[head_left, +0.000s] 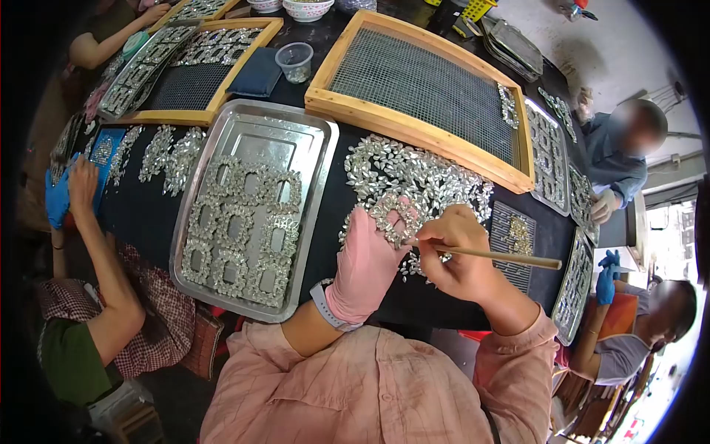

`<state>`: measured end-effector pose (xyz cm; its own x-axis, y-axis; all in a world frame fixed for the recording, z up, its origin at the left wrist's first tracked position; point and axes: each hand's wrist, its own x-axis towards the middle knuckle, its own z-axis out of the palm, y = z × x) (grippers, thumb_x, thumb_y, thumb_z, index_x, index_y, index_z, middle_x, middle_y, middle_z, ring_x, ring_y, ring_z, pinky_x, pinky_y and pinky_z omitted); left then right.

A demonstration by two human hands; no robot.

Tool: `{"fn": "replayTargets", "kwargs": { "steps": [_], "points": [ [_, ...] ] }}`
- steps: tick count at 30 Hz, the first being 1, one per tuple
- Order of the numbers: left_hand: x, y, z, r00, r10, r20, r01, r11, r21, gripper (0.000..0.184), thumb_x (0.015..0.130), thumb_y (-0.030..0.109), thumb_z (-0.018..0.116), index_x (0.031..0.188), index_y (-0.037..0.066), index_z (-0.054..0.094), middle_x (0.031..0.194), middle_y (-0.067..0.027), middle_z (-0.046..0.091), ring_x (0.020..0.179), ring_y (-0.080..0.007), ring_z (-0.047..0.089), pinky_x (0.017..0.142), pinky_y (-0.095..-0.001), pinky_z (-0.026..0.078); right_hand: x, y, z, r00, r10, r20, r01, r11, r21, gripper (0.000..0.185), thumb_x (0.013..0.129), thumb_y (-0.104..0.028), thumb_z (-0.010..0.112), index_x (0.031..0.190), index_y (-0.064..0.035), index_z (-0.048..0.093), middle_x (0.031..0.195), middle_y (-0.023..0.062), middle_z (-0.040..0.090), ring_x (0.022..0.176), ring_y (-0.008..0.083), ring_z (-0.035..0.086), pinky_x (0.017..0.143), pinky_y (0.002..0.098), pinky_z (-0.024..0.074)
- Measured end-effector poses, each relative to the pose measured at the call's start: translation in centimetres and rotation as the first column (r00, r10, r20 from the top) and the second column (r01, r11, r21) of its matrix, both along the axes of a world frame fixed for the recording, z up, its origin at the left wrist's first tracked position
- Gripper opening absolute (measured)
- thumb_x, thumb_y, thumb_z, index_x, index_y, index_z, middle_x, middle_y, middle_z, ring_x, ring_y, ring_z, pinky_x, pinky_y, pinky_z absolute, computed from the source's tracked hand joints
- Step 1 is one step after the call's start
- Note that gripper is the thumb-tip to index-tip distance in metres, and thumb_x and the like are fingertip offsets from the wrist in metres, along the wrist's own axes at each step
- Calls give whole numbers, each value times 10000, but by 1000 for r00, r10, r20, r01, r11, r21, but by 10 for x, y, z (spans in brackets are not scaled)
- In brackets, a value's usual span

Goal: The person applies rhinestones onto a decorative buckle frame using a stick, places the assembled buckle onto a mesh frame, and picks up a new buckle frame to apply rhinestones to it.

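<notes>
A pale pink shirt (384, 392) fills the bottom of the view, its wearer's forearms reaching up over a dark worktop (325, 222). The left hand (362, 259), in a pink glove with a light band (325, 303) at the wrist, holds up a ring of clear stones (383, 213), narrowed around its edge. The right hand (458, 248) is bare and pinches a slender wooden stick (510, 257) like a pen, its tip at the ring's lower edge (whether it actually touches, I can't tell).

The ring is held just in front of a broad scatter of loose stones (421, 170). To its left lies a metal tray (274, 133) carrying similar pieces in three rows of three. Beyond the scatter is a wood-framed mesh screen (421, 81), one stone-set piece (508, 106) near its right end. Right of the right hand lies a grey ridged pad (504, 259) with small golden bits (520, 235) on it.

Behind the tray, a clear plastic cup (296, 63) stands beside a folded dark blue cloth (257, 72). A person in green (74, 355) works at the left; two others (629, 163) are along the right side.
</notes>
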<state>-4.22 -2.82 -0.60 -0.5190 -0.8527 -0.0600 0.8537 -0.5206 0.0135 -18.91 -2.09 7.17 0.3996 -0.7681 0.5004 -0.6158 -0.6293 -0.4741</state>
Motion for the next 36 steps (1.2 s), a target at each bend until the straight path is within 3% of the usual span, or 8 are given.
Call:
{"fn": "replayTargets", "kwargs": {
  "steps": [8, 10, 12, 14, 17, 28, 32, 36],
  "points": [
    [-2, 1, -1, 998, 1, -65, 1, 1000, 26, 377, 1040, 325, 252, 1101, -9, 417, 1343, -224, 373, 1282, -332, 345, 1122, -443, 239, 10, 1, 1, 990, 27, -137, -41, 994, -97, 314, 648, 27, 670, 907, -97, 544, 597, 7, 492, 514, 225, 489, 601, 360, 384],
    [-1, 2, -6, 629, 53, -775, 258, 927, 272, 377, 1040, 305, 250, 1156, -21, 400, 1367, -224, 358, 1294, -335, 336, 1129, -435, 232, 11, 1, -1, 992, 32, -122, -46, 993, -112, 320, 641, 71, 634, 906, -89, 551, 586, -8, 484, 488, 208, 458, 595, 355, 371],
    [0, 3, -6, 637, 39, -770, 253, 933, 257, 374, 1039, 284, 250, 1193, -28, 385, 1383, -222, 348, 1303, -337, 330, 1132, -430, 230, 12, 2, 0, 994, 28, -101, -38, 995, -91, 323, 644, 70, 634, 911, -89, 548, 587, -10, 485, 488, 208, 458, 593, 355, 368],
    [0, 2, -1, 1000, -10, -29, 10, 1000, -24, 362, 1036, 262, 252, 1213, -29, 374, 1394, -217, 341, 1308, -338, 328, 1132, -430, 234, 12, 2, 2, 995, 19, -98, -27, 997, -78, 312, 649, 48, 651, 908, -90, 547, 581, -7, 486, 494, 210, 474, 593, 354, 375],
    [2, -1, 16, 998, -50, 26, 47, 995, 87, 338, 1029, 233, 248, 1211, -26, 367, 1403, -220, 329, 1306, -343, 329, 1133, -433, 235, 10, 2, 4, 995, 3, -103, -10, 998, -66, 291, 657, 9, 680, 897, -90, 548, 571, -2, 488, 505, 214, 505, 594, 355, 388],
    [-1, 2, -1, 997, 9, 79, 0, 994, -114, 333, 1008, 278, 303, 1236, 42, 360, 1343, -186, 406, 1263, -300, 405, 1075, -425, 334, 3, -3, 5, 999, 17, -43, -19, 999, -40, 232, 712, 37, 634, 906, -61, 554, 640, 27, 538, 552, 200, 539, 620, 329, 415],
    [-3, 1, 2, 966, 5, 258, 16, 996, -82, 484, 1017, 402, 299, 1324, 32, 357, 1342, -156, 450, 1238, -254, 452, 1052, -405, 359, -5, -22, -10, 905, -204, 374, 128, 968, 218, 115, 829, 9, 605, 929, -1, 549, 822, 66, 591, 712, 122, 580, 635, 256, 466],
    [2, -3, 14, 985, -32, 168, 23, 998, 58, 356, 1008, 349, 363, 1231, 79, 425, 1327, -179, 462, 1232, -302, 458, 1047, -454, 354, -12, -60, -36, 913, -286, 292, 162, 910, 382, 135, 867, -19, 599, 983, -10, 531, 884, 22, 559, 796, 93, 541, 699, 244, 447]
  ]
}}
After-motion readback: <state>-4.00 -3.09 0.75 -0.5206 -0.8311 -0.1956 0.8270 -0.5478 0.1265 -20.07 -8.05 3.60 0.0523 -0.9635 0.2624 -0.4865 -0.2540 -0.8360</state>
